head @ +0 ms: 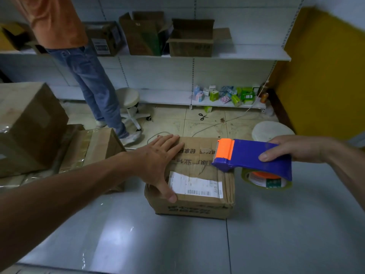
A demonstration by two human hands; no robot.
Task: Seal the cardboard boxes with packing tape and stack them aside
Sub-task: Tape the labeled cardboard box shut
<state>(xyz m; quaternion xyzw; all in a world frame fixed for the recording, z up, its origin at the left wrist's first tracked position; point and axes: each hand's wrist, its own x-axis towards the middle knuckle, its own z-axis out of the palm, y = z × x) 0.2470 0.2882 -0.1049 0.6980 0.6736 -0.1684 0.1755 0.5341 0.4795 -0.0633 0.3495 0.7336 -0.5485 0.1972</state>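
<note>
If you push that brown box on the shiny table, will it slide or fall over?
Probably slide: the cardboard box sits low and wide on the smooth grey table, so tipping looks unlikely. Its creased top may give a little under the left hand resting on it. Its weight cannot be told.

We count one centre box, two left boxes, and three shelf boxes at upper centre. We also count two stools, one dispenser, one scissors, plus a left hand and right hand.

Bystander cut off above chest, tape roll half hidden under dispenser
</note>
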